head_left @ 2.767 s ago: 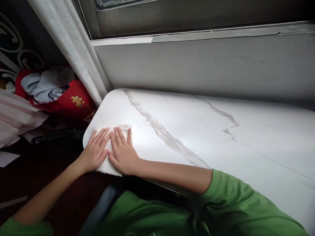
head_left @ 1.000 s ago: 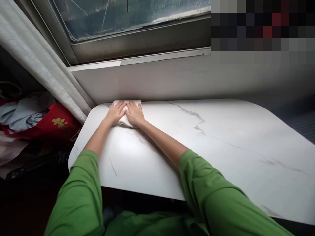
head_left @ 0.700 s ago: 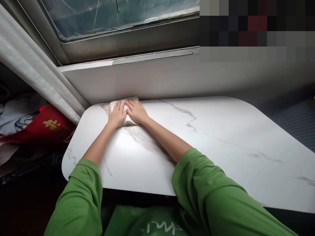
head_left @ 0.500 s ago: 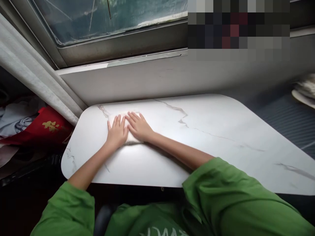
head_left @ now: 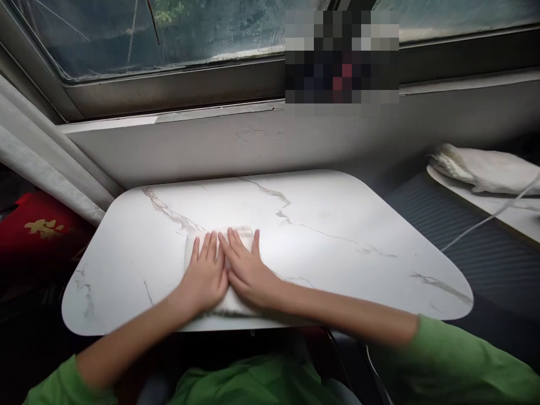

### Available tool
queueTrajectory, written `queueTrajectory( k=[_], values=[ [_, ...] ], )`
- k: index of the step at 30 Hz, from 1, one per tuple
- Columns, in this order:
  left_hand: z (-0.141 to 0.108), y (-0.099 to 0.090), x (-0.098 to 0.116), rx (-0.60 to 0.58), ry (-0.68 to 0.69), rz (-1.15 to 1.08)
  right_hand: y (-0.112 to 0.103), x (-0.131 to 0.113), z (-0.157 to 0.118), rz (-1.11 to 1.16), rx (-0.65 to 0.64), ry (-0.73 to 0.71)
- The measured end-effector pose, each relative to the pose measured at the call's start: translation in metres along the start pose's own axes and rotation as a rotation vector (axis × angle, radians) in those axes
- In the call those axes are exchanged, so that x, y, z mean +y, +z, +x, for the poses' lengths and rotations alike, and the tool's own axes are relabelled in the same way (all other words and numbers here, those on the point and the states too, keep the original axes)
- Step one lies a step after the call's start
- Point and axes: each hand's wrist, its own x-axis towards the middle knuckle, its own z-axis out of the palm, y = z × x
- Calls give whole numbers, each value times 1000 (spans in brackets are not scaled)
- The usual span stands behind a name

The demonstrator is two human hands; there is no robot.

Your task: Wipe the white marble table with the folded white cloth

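A folded white cloth [head_left: 242, 306] lies flat near the front edge of a white marble-patterned table [head_left: 337, 225]. My left hand [head_left: 205, 278] presses on the cloth's left part, palm down with the fingers stretched out. Beside it, my right hand [head_left: 248, 270] also lies on the cloth, fingers spread. The two hands touch or nearly touch at the thumbs. Much of the cloth is hidden beneath them.
A window [head_left: 169, 39] and its sill run behind the table, with a pale curtain [head_left: 50, 152] at the left. A red cloth item with a gold print [head_left: 42, 228] is at the far left. On the right, a white bundle [head_left: 502, 169] rests near a white cable [head_left: 493, 214].
Both hands have slid the cloth from the table's back left toward its front edge. The camera view has shifted to the right, showing more of the white bundle.
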Motion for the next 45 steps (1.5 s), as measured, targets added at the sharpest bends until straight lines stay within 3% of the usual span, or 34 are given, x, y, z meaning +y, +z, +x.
queueTrajectory(
  k=[4, 7, 9, 12, 17, 22, 28, 32, 35, 38, 42, 45],
  values=[
    [88, 6, -43, 1, -105, -37, -9, 58, 79, 25, 115, 65],
    [146, 11, -63, 37, -139, -41, -16, 100, 126, 5, 224, 108],
    [172, 14, -71, 60, -139, -41, -19, 117, 145, -11, 284, 162],
    [187, 18, -74, 80, -154, -35, -20, 123, 151, -31, 318, 228],
    [163, 22, -52, 104, -212, -22, -19, 112, 123, -32, 252, 200],
    [102, 18, 3, 62, -170, -63, -15, 85, 47, -109, 205, 116],
    [8, -10, 57, -46, 117, -218, -9, 36, -70, -172, 186, -54],
    [-9, -24, 67, -102, 199, -262, -15, 28, -97, -166, 130, -69],
    [14, -22, 64, -132, 170, -252, -23, 45, -78, -143, 11, -13],
    [63, -11, 48, -167, 83, -226, -30, 77, -32, -108, -44, 76],
    [147, 7, 13, -42, -16, -151, -37, 128, 41, -80, 114, 194],
    [195, 18, -7, 28, -40, -102, -42, 157, 80, -81, 205, 300]
  ],
)
